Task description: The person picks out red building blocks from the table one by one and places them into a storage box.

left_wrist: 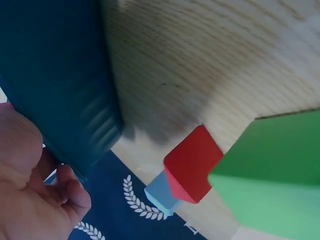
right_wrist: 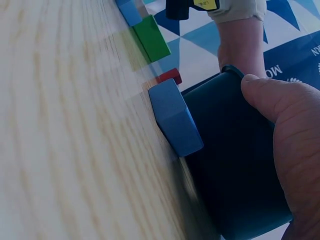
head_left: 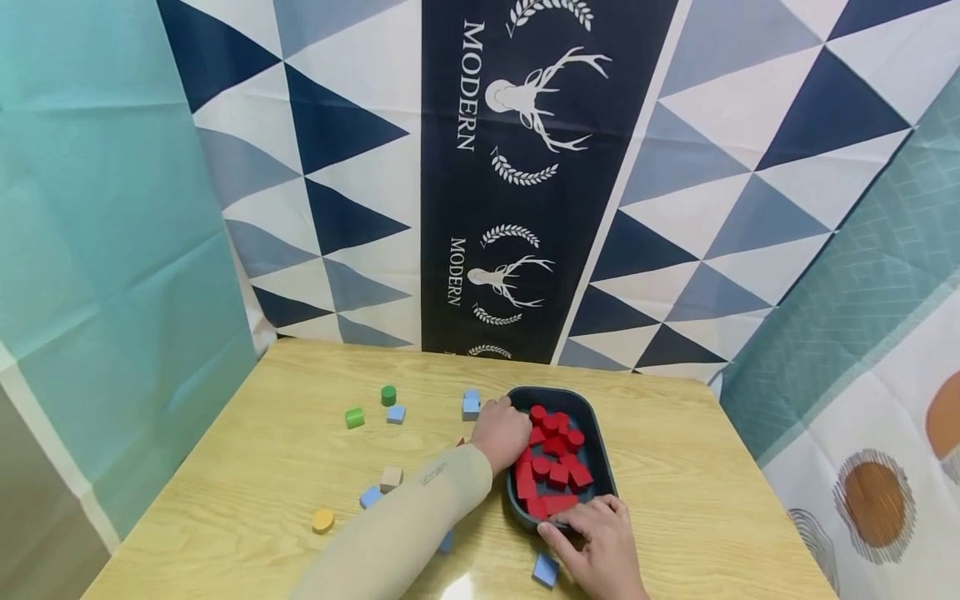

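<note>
A dark plastic box stands on the wooden table with several red blocks of different shapes inside. My left hand is at its far left side. In the left wrist view, the fingers of that hand curl at the box's rim. My right hand grips the near right corner of the rim. The right wrist view has the thumb lying along the box's wall; the other fingers are mostly hidden there.
A blue block lies by the box's near end. Left of the box are more blue blocks, green blocks, a yellow disc and a plain wooden block. A red block lies beside the box. Printed cloth hangs behind the table.
</note>
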### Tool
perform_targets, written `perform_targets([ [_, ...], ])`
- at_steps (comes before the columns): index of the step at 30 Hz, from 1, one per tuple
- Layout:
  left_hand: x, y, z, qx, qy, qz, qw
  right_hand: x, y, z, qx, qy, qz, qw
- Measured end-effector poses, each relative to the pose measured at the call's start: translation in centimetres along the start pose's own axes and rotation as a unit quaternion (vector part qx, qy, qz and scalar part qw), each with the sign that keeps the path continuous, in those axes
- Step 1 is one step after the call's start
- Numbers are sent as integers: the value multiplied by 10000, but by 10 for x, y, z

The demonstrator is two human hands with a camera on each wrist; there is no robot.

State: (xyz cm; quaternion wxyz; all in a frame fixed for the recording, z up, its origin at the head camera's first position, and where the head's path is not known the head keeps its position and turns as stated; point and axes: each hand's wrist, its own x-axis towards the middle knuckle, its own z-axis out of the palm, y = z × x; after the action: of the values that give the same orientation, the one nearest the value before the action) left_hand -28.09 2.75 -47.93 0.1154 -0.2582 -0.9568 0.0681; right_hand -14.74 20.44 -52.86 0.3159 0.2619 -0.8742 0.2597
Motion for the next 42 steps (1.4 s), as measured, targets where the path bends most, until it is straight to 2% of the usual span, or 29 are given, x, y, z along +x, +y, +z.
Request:
perform_targets([
  [2, -2, -4, 1, -494, 166, -13, 9986, -1, 0, 0, -8, -66, 45, 10000],
  [4, -5, -14, -1, -1372, 382, -94, 9898, -2, -1, 0, -33, -97, 69, 9999],
  [5, -7, -21, -2, -1826, 493, -150, 9818, -2, -1, 0, -39, -104, 87, 9999],
  [7, -12, -39, -6, -2711, 668, -284, 9598, -2, -1, 1, -42, -90, 96, 9999],
  [9, -20, -60, -12, -3245, 622, -432, 9428, -3, 0, 0, -70, -59, 90, 9999],
  [12, -36, -90, -16, -3488, 326, -491, 9353, -4, 2, -1, -107, -50, 87, 9999],
  [14, -48, -105, -16, -3478, 43, -433, 9366, -4, 2, -2, -126, -73, 95, 9998],
  [16, -59, -115, -13, -3350, -271, -342, 9412, -5, 3, -2, -129, -103, 97, 9998],
  [18, -68, -119, -10, -3207, -555, -248, 9452, -4, 3, -2, -129, -99, 81, 9998],
  [21, -77, -115, -3, -2893, -784, -7, 9540, -3, 2, -3, -128, -43, 55, 9999],
  [25, -78, -101, 4, -2502, -719, 434, 9645, -2, 1, -2, -66, -18, 52, 10000],
  [28, -76, -91, 7, -2307, -715, 594, 9686, -2, -2, -1, -3, -47, 60, 10000],
  [34, -73, -84, 10, -2178, -886, 588, 9702, -3, -3, 1, -9, -24, 47, 10000],
  [42, -76, -84, 16, -1913, -775, 663, 9762, -3, -1, 0, -35, -12, 37, 10000],
])
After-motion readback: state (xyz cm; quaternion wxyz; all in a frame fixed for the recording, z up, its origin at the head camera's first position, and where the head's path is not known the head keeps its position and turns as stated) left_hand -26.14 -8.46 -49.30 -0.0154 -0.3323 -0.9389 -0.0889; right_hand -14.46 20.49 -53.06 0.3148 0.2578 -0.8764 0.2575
